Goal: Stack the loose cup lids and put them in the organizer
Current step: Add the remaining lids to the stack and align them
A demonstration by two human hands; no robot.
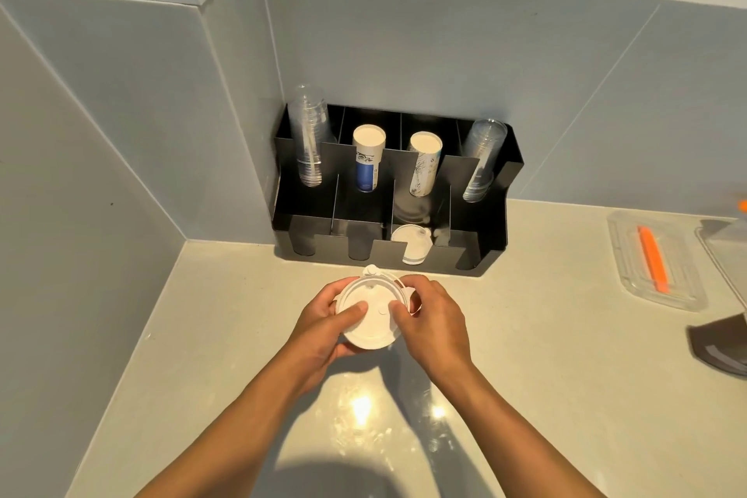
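A stack of white cup lids [370, 313] is held above the counter, in front of the black organizer [491, 251]. My left hand [323, 329] cups the stack from the left and below, thumb on the top lid. My right hand [434, 321] grips its right edge, thumb on top. Another small stack of white lids [412, 245] sits in the organizer's third front slot from the left. The other front slots look empty.
The organizer's back slots hold two stacks of clear cups [311, 137] [483, 158] and two stacks of paper cups [367, 158] [423, 162]. A clear tray [630, 275] with an orange tool [651, 258] lies at right. Tiled walls meet behind and left of the organizer.
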